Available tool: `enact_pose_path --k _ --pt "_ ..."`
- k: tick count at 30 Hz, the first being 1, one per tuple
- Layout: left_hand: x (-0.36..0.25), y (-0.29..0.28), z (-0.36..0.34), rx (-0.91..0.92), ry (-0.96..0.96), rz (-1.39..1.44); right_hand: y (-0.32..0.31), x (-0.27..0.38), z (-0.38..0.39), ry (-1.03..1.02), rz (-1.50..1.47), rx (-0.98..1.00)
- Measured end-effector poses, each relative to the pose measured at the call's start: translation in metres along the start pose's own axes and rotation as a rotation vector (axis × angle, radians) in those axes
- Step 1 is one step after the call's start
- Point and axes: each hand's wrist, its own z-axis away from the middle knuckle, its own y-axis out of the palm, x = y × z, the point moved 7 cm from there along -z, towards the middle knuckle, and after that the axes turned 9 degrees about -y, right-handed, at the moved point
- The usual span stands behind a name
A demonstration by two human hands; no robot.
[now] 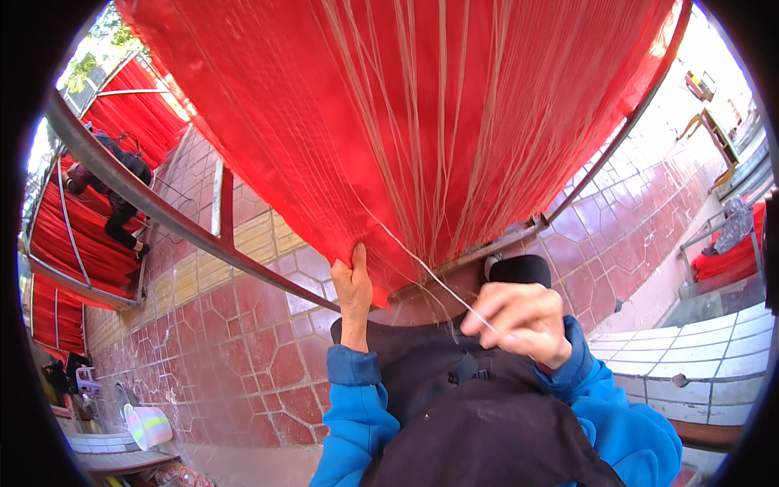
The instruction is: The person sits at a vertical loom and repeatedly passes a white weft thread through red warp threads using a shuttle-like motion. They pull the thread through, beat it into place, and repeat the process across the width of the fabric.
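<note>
A large red cloth (268, 105) is stretched over a frame in front of me, with many loose pale threads (442, 122) running along its surface and gathering toward the near edge. My left hand (352, 284) pinches the cloth's near left edge between thumb and fingers. To the right, my right hand (523, 321) is closed on a pale cord or thread (430, 272). This strand runs taut from the cloth, up and to the left, into my fingers. Fine loose thread ends hang between my hands, over my dark apron (479, 422).
A curved metal bar (162, 203) crosses on the left, and another frame bar (604, 154) edges the right. At far left a person (122, 187) in dark clothes is beside more red cloth on frames. A white-tiled ledge (690, 349) and a pale bucket (148, 426) stand nearby.
</note>
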Motion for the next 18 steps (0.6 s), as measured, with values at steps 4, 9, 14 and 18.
enact_pose_path --k 4,9,14,18 --pt "0.002 -0.001 -0.003 0.014 -0.02 -0.043 -0.001 0.053 -0.016 -0.313 -0.134 0.123" --pt "-0.006 0.0 -0.003 -0.039 0.08 0.003 -0.004 0.114 -0.016 -0.632 -0.18 0.191" --pt "-0.004 0.0 -0.003 -0.049 0.105 0.007 -0.021 0.167 -0.005 -0.568 -0.114 0.207" --pt "0.005 0.001 -0.004 -0.016 -0.002 -0.08 -0.034 0.203 0.021 -0.657 -0.114 0.091"
